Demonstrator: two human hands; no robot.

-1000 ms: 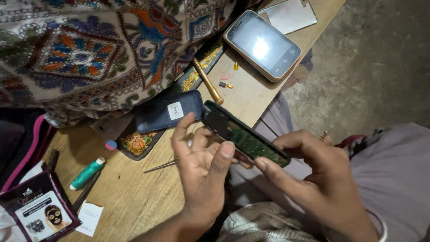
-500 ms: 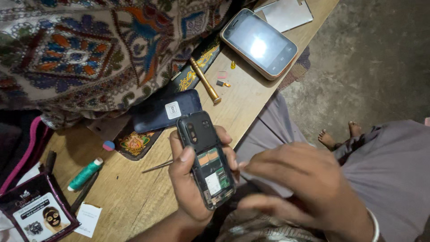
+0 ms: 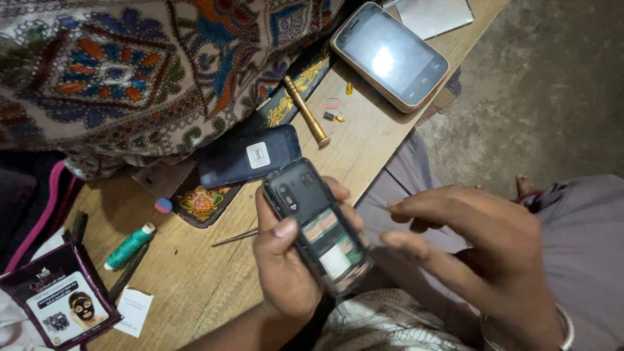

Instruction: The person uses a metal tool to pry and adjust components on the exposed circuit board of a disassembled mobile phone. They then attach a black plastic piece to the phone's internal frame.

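My left hand [image 3: 286, 266] grips a small black phone [image 3: 318, 224] with its back cover off, so the battery bay and circuit parts face up. The thumb lies along the phone's left edge. My right hand [image 3: 474, 253] hovers just right of the phone, fingers bent and spread, apart from it; whether it pinches something small I cannot tell. A dark blue back cover [image 3: 250, 156] lies on the wooden table [image 3: 195, 286] just beyond the phone.
A touchscreen phone with a tan rim [image 3: 390, 55] lies at the far end. A brass rod [image 3: 305, 110], tiny parts [image 3: 335, 110], thin metal tweezers [image 3: 235, 238], a green thread spool [image 3: 130, 246], a dark sachet [image 3: 62, 302] and patterned cloth [image 3: 130, 71] surround the work spot.
The phone was turned from lying across both hands to upright in my left hand, open back up. My right hand let go and moved off to the right.
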